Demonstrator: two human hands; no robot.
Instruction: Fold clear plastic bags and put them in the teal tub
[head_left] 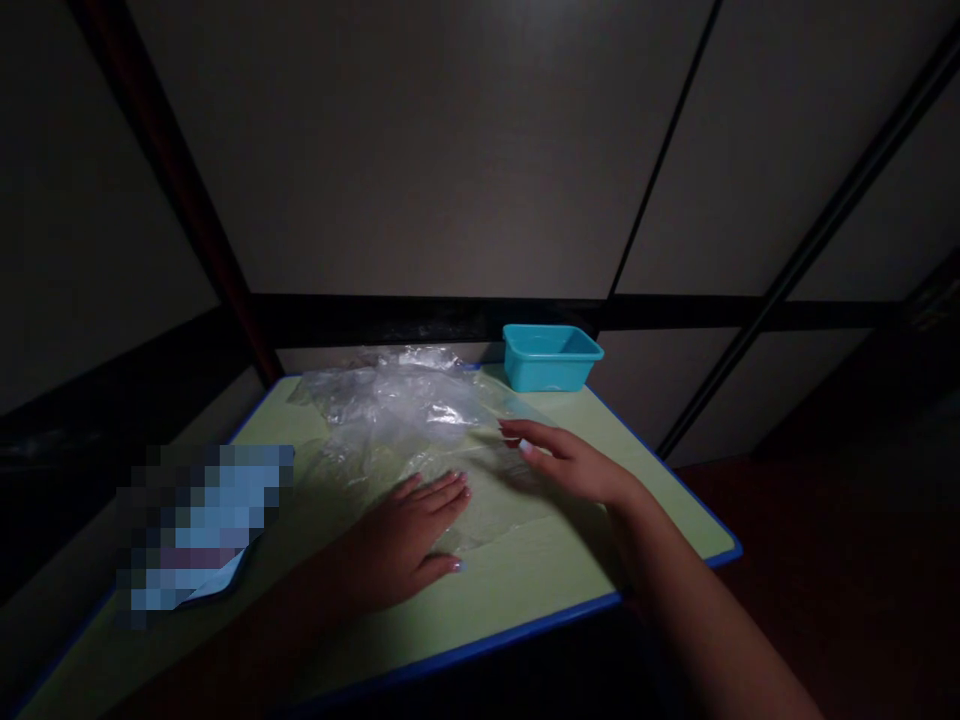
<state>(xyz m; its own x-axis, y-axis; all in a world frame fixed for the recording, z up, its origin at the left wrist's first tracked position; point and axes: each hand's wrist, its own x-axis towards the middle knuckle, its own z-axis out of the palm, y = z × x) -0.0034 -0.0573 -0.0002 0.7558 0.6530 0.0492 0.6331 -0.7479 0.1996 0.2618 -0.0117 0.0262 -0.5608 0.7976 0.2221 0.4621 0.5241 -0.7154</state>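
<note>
A crumpled sheet of clear plastic (405, 400), perhaps a bag, spreads over the green table top, bunched up at the back and flatter toward the front. My left hand (412, 530) lies flat on its near part, fingers stretched out and thumb apart. Over the right side of the plastic is my right hand (562, 460), its fingers slightly bent and the thumb apart from them. Nothing shows between the right fingers; whether they touch the plastic I cannot tell.
A turquoise plastic basket (553, 372) stands at the table's back right corner. At the left lies a blurred-out bluish flat object (214, 525). The table (480, 620) has a blue edge, and pale panels (450, 150) rise behind it.
</note>
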